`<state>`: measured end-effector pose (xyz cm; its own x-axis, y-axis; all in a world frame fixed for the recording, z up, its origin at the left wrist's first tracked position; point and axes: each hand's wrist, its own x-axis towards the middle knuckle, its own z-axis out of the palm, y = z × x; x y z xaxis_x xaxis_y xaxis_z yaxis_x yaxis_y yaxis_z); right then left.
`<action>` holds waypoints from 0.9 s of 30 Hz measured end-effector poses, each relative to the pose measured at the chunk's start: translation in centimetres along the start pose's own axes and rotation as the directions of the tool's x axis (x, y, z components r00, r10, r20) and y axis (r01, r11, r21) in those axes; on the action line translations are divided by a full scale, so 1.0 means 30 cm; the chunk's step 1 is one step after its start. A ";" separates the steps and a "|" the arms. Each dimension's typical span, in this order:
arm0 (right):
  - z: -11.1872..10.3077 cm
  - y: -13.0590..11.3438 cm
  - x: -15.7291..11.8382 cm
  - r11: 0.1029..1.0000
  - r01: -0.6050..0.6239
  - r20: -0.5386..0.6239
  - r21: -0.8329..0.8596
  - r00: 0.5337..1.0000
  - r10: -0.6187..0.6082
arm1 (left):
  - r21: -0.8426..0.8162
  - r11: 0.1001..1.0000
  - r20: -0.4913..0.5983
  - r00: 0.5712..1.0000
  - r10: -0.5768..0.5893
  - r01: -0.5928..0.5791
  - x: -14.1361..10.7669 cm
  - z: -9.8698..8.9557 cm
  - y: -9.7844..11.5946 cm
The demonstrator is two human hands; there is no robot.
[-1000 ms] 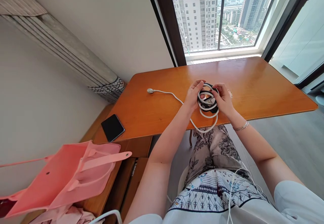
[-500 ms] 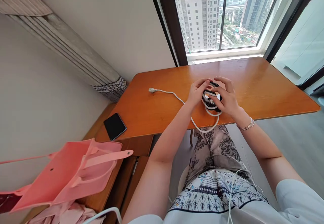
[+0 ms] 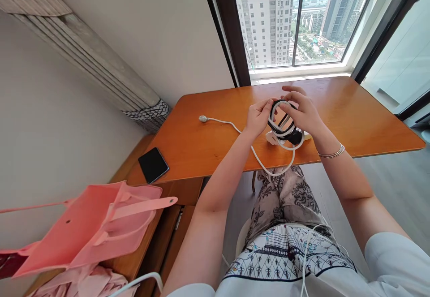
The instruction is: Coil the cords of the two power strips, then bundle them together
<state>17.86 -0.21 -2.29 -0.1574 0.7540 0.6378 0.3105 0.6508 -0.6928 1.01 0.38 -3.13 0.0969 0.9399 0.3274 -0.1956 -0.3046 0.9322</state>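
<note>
Between my hands is a tangled loop of black and white cables [image 3: 273,125], raised a little off the wooden table [image 3: 218,149]. My left hand [image 3: 259,117] pinches the loop's left side. At its upper right, my right hand [image 3: 301,109] has thumb and fingers closed around the cable strands. A dark plug or adapter [image 3: 295,136] hangs at the loop's lower right. Beneath the coil lies a pale object, mostly hidden. One white cord [image 3: 257,156] droops over the table's front edge and runs left to a white plug [image 3: 203,118] lying on the tabletop.
A black phone [image 3: 153,165] lies at the table's left corner. To the lower left, an open pink bag [image 3: 97,225] rests on a wooden surface beside pink cloth [image 3: 83,283]. Behind the table is a window [image 3: 295,28]; a grey curtain [image 3: 110,73] hangs at left.
Both hands have lifted the cable loop slightly and drawn it open. The dark piece now hangs lower right, and a pale object shows beneath. The white plug has barely moved.
</note>
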 end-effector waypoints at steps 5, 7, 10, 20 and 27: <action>-0.006 -0.027 0.025 1.000 -0.023 0.041 -0.002 0.999 0.023 | 0.047 0.998 0.032 0.999 -0.038 0.037 -0.006 -0.008 -0.003; 0.005 -0.026 0.028 0.994 -0.089 0.057 0.060 0.995 0.085 | 0.041 0.999 0.066 0.998 0.002 -0.005 -0.006 -0.002 -0.012; 0.016 -0.018 0.035 0.977 -0.149 0.049 0.151 0.989 0.143 | -0.001 0.990 0.037 0.989 0.143 -0.143 -0.010 0.005 -0.027; -0.133 0.057 0.085 0.987 0.011 -0.261 0.159 0.965 0.031 | 0.606 0.739 0.409 0.912 0.028 -0.294 -0.167 -0.217 -0.166; -0.231 0.003 0.109 0.994 0.072 -0.304 0.082 0.952 -0.044 | 0.912 0.283 0.346 0.927 -0.146 -0.296 -0.132 -0.371 -0.184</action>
<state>23.88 1.70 2.05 0.1216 0.6618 0.7397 0.2203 0.7087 -0.6702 -9.16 0.06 -11.28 0.4564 0.8619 0.2208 0.8059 -0.5056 0.3080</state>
